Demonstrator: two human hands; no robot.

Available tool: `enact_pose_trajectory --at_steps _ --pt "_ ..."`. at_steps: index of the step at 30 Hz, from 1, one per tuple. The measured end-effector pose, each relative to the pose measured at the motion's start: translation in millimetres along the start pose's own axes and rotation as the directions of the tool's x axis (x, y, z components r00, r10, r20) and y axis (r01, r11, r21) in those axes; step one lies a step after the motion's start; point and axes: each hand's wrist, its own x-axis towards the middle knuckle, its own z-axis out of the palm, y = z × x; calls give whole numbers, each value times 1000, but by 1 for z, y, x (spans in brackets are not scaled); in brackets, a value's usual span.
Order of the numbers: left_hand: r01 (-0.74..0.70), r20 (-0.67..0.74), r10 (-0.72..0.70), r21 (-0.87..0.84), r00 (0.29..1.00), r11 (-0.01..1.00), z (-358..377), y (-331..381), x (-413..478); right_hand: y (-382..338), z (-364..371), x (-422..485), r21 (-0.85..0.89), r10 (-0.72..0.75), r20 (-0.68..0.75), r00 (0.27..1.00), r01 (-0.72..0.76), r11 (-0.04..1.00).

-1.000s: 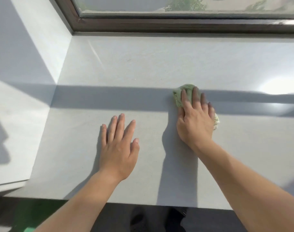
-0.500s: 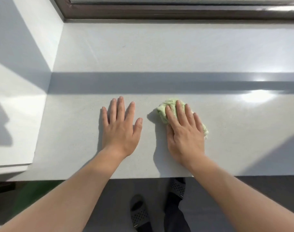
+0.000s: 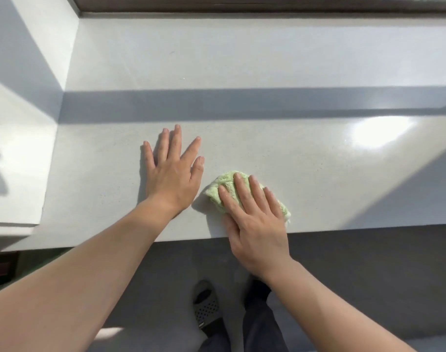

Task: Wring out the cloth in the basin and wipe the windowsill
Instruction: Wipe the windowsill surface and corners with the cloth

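A wide, pale grey windowsill [image 3: 267, 72] fills most of the head view. A bunched light green cloth [image 3: 223, 188] lies on it close to the front edge. My right hand [image 3: 255, 219] presses flat on the cloth, fingers spread over it, the heel of the palm reaching past the sill's edge. Just left of the cloth my left hand [image 3: 174, 171] rests flat on the sill with fingers apart and nothing in it. No basin is in view.
A dark brown window frame [image 3: 267, 3] runs along the far side. A white side wall [image 3: 26, 97] closes the sill on the left. Below the front edge are the grey floor and my feet in dark slippers [image 3: 206, 306]. A shadow band crosses the sill.
My right hand has drawn the cloth from the shadow band back toward the front edge and leftward, closer to my left hand. The left hand has stayed flat on the sill.
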Motion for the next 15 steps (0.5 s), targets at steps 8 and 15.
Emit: enact_pose_trajectory --at_steps 8,15 --pt "-96 17 98 -97 995 991 3 12 -18 94 -33 15 12 388 5 922 -388 921" --pt "-92 -39 88 -122 995 988 4 43 6 78 -23 -16 -54 -123 77 989 128 990"
